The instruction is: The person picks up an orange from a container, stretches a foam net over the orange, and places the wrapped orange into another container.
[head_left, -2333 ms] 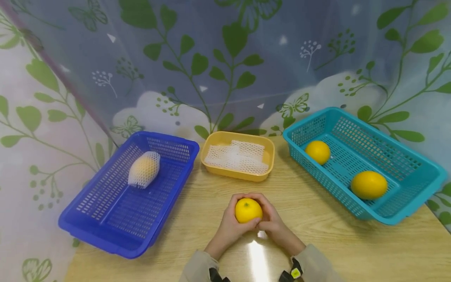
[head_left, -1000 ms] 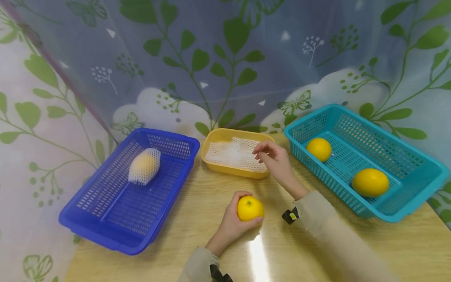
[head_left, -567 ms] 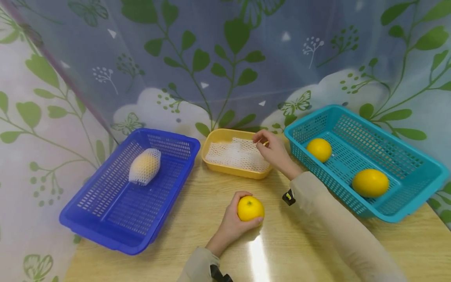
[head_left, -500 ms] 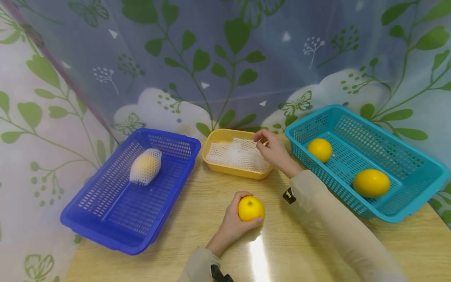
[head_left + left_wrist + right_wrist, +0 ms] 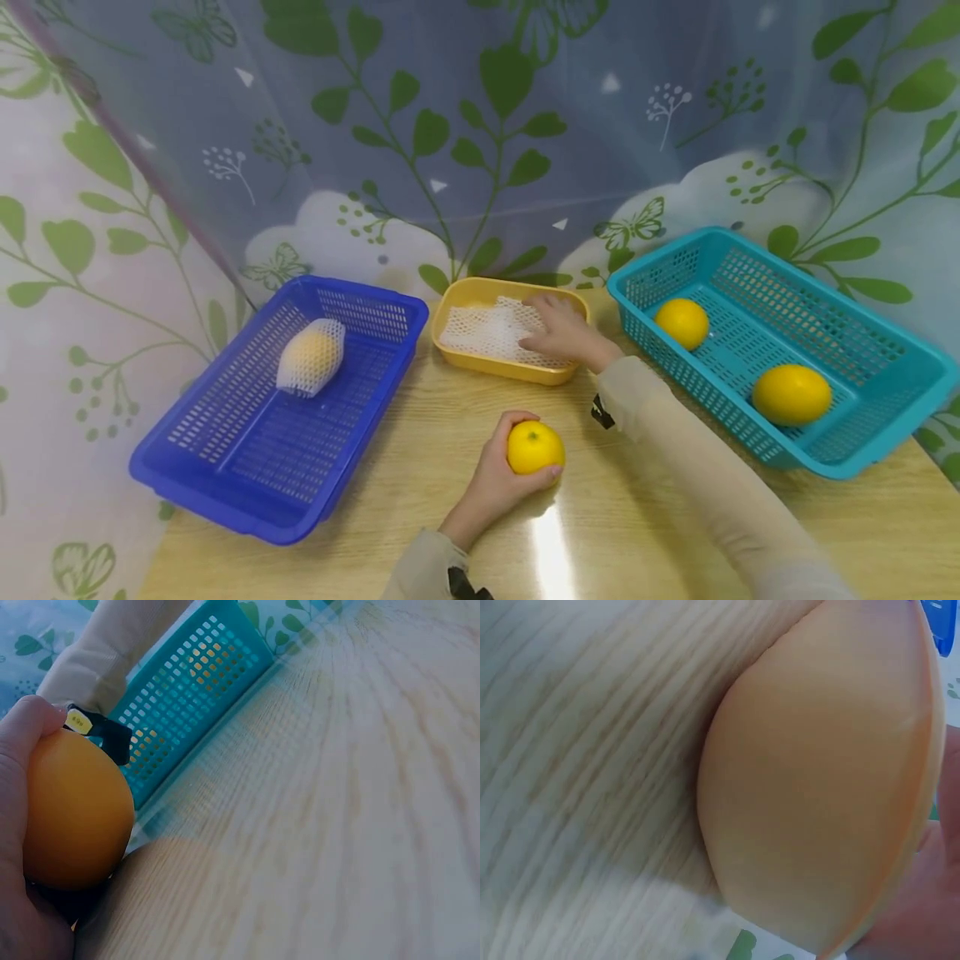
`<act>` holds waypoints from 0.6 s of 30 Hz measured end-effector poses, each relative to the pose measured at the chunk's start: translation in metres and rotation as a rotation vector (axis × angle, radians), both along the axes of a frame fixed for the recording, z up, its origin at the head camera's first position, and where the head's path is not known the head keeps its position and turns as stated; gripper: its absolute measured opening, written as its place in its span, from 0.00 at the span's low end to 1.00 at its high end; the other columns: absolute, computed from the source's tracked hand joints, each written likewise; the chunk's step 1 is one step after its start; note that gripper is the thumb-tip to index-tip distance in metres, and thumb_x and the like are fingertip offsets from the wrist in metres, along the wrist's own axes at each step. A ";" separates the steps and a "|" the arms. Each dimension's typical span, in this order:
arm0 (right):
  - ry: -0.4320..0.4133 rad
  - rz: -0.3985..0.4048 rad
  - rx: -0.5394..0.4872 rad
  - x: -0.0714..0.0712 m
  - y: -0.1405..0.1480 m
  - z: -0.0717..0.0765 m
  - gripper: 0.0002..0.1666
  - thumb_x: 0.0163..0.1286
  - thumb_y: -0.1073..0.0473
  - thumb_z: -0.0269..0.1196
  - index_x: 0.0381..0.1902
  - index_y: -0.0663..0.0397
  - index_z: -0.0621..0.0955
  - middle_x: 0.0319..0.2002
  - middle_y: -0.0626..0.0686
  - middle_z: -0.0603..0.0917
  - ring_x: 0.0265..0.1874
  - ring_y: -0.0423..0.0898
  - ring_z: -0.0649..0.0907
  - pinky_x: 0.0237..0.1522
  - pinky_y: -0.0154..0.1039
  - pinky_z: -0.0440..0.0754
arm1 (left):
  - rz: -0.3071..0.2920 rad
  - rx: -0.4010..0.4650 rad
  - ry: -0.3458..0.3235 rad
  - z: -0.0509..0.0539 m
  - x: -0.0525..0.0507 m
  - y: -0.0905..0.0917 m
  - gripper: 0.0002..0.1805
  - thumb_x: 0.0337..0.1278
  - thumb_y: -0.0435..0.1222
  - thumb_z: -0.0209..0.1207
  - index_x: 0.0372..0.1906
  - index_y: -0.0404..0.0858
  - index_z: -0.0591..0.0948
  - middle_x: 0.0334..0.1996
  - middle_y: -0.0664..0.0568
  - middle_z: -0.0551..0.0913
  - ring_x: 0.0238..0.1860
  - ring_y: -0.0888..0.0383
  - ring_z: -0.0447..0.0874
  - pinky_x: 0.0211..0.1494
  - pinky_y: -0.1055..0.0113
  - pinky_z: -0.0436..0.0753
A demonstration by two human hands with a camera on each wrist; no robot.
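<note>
The left grip (image 5: 497, 477) curls round a yellow fruit (image 5: 536, 447), likely steadying it, freeing the right grip, (image 5: 564, 332) spread and seemingly holding nothing, for foam nets (image 5: 480, 330) beneath.

Round yellow fruit (image 5: 536, 447) in left hand (image 5: 495, 475), stem end up, white mesh sleeves (image 5: 480, 333) in yellow tray (image 5: 487, 365)

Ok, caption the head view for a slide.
Left hand grips round yellow fruit; right hand reaches over white foam netting in a yellow plastic tray.

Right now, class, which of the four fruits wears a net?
The fruit in the blue basket: a white net covers it. The other three, in the left hand and teal basket, are bare.
</note>
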State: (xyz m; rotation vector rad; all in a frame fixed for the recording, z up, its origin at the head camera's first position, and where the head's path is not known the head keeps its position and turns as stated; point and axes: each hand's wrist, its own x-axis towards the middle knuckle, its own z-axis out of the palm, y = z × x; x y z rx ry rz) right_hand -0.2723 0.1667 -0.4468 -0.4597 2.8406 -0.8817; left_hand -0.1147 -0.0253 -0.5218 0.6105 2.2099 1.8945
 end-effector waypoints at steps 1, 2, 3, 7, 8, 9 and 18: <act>-0.007 -0.005 0.014 0.000 -0.001 0.000 0.43 0.66 0.47 0.67 0.73 0.55 0.64 0.73 0.62 0.60 0.71 0.66 0.57 0.66 0.66 0.60 | 0.001 -0.003 -0.001 0.000 0.000 0.000 0.36 0.45 0.41 0.74 0.61 0.48 0.70 0.53 0.53 0.78 0.49 0.54 0.80 0.48 0.60 0.82; -0.016 -0.008 0.026 0.000 -0.003 0.000 0.44 0.65 0.47 0.67 0.73 0.54 0.64 0.73 0.62 0.60 0.71 0.66 0.58 0.66 0.66 0.60 | 0.002 -0.007 -0.001 0.000 0.000 0.000 0.36 0.45 0.41 0.74 0.61 0.48 0.70 0.53 0.53 0.78 0.49 0.54 0.80 0.47 0.60 0.82; -0.021 -0.009 0.043 0.000 -0.004 0.000 0.44 0.65 0.47 0.68 0.73 0.54 0.65 0.73 0.62 0.60 0.71 0.66 0.58 0.66 0.66 0.60 | 0.002 -0.008 -0.002 0.000 0.000 -0.001 0.36 0.45 0.41 0.74 0.61 0.48 0.70 0.53 0.53 0.78 0.49 0.54 0.80 0.47 0.60 0.81; -0.038 -0.015 0.109 -0.001 -0.007 -0.002 0.40 0.64 0.46 0.68 0.70 0.52 0.69 0.71 0.61 0.63 0.69 0.64 0.61 0.66 0.66 0.60 | 0.000 -0.012 -0.007 0.000 -0.001 -0.001 0.36 0.46 0.41 0.74 0.61 0.48 0.70 0.54 0.53 0.78 0.49 0.54 0.79 0.48 0.59 0.81; -0.039 -0.017 0.123 -0.001 -0.007 -0.003 0.38 0.64 0.46 0.68 0.69 0.52 0.71 0.70 0.61 0.65 0.68 0.63 0.62 0.65 0.66 0.60 | 0.001 -0.014 -0.007 0.000 -0.001 -0.001 0.36 0.46 0.42 0.74 0.61 0.48 0.70 0.54 0.53 0.78 0.49 0.54 0.79 0.48 0.59 0.81; -0.035 -0.017 0.137 -0.001 -0.008 -0.004 0.35 0.65 0.47 0.67 0.67 0.52 0.72 0.69 0.61 0.66 0.66 0.63 0.63 0.64 0.67 0.61 | 0.000 -0.014 -0.009 0.000 -0.001 -0.001 0.36 0.46 0.41 0.74 0.61 0.48 0.70 0.54 0.53 0.78 0.50 0.54 0.79 0.48 0.59 0.81; 0.006 -0.042 0.234 -0.002 -0.011 -0.009 0.19 0.64 0.53 0.64 0.52 0.53 0.80 0.57 0.58 0.72 0.54 0.58 0.70 0.54 0.59 0.71 | -0.011 -0.005 -0.022 0.000 -0.002 -0.001 0.35 0.47 0.41 0.74 0.61 0.50 0.70 0.55 0.55 0.77 0.51 0.55 0.78 0.51 0.59 0.80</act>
